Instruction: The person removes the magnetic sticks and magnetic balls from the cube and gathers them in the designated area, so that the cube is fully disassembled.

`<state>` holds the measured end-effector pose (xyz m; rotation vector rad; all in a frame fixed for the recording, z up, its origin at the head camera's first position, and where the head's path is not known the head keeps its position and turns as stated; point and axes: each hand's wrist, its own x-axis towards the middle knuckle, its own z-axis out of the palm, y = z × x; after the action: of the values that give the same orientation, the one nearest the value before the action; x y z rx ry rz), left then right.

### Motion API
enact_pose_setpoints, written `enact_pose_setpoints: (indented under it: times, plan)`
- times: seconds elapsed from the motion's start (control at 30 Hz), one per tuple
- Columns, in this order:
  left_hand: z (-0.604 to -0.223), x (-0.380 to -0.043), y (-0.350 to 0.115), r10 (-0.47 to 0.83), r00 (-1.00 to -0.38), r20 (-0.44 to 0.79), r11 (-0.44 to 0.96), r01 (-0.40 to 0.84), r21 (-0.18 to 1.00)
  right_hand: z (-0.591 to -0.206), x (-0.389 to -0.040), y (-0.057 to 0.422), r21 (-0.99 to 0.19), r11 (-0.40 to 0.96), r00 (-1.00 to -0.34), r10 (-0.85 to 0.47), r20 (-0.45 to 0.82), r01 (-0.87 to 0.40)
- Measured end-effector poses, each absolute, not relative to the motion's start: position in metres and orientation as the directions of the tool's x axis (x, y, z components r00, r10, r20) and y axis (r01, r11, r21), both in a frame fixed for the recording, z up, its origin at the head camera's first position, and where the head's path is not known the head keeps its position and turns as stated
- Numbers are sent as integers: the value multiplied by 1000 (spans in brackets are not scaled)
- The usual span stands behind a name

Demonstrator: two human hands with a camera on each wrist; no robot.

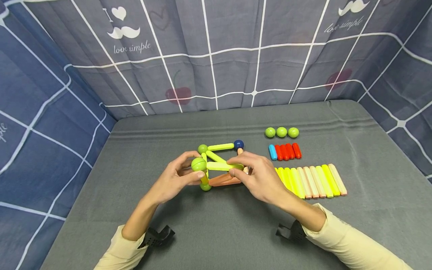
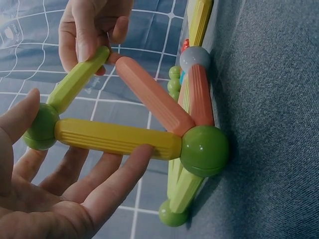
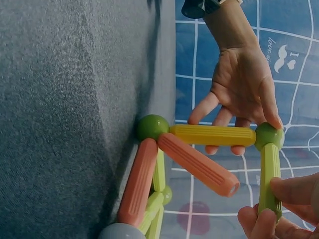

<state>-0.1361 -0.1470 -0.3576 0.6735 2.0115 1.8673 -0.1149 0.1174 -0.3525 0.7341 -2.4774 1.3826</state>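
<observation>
With thumb and fingers, my left hand [image 1: 175,176] grips a green ball [image 1: 199,164] atop a yellow magnetic rod [image 2: 117,138], which stands up from a lower green ball [image 2: 204,151]. My right hand [image 1: 260,178] pinches the far end of a lime rod [image 1: 217,166], whose other end meets the upper ball. From the lower ball, one orange rod [image 3: 199,164] slants up with a free end; another orange rod [image 3: 137,184] runs low to a grey ball [image 2: 195,59]. Behind, a lime rod [image 1: 221,147] joins a green ball [image 1: 203,149] and a dark blue ball [image 1: 238,144].
Right of the frame lies a row of yellow and pale rods [image 1: 314,182], partly behind my right hand. Beyond are several short red rods [image 1: 287,152], a short blue rod [image 1: 272,152] and three green balls [image 1: 281,132]. A patterned curtain [image 1: 233,67] surrounds the grey table [image 1: 219,236].
</observation>
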Motion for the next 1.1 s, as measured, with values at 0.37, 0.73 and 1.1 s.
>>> enact_pose_setpoints:
  times: [0.37,0.73,1.1]
  plan:
    - [-356,-135,-148,544,-835,80,51,128,990,-349,-118,122,-688,508,-855,-291,430,-519]
    - [-355,-135,-147,554,-829,76,16,101,995,-354,-117,152,-861,390,-934,-270,233,-327]
    - [-357,-135,-147,543,-837,67,44,109,993,-355,-108,181,-833,487,-907,-420,38,-261]
